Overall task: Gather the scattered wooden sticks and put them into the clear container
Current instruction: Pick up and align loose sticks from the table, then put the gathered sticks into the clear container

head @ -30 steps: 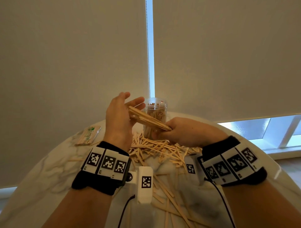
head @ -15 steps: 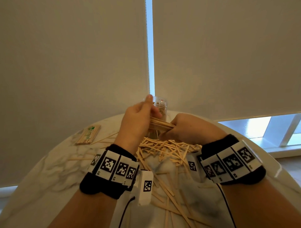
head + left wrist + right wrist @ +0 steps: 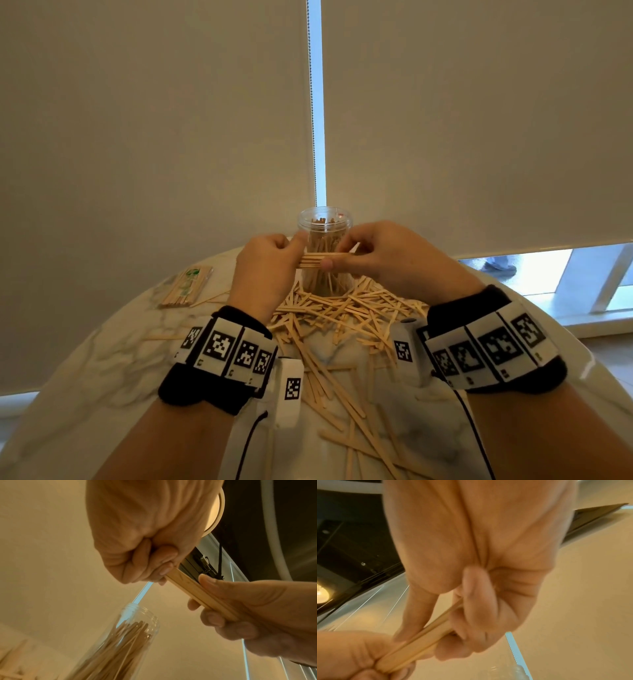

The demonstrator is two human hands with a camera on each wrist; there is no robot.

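Note:
A bundle of wooden sticks lies level in the air just in front of the clear container. My left hand grips the bundle's left end and my right hand pinches its right end. The left wrist view has the bundle running between my left hand and my right hand, with the stick-filled container below. In the right wrist view my right hand is curled round the bundle. A heap of loose sticks covers the table.
The round marble table ends at a curved far edge below closed blinds. A wrapped pack of sticks lies at the far left. More loose sticks trail toward me between my forearms. A window strip shows at the right.
The bundle has turned from slanted to level and now sits in front of the container. My left hand went from open against the sticks to gripping their end; both hands moved forward.

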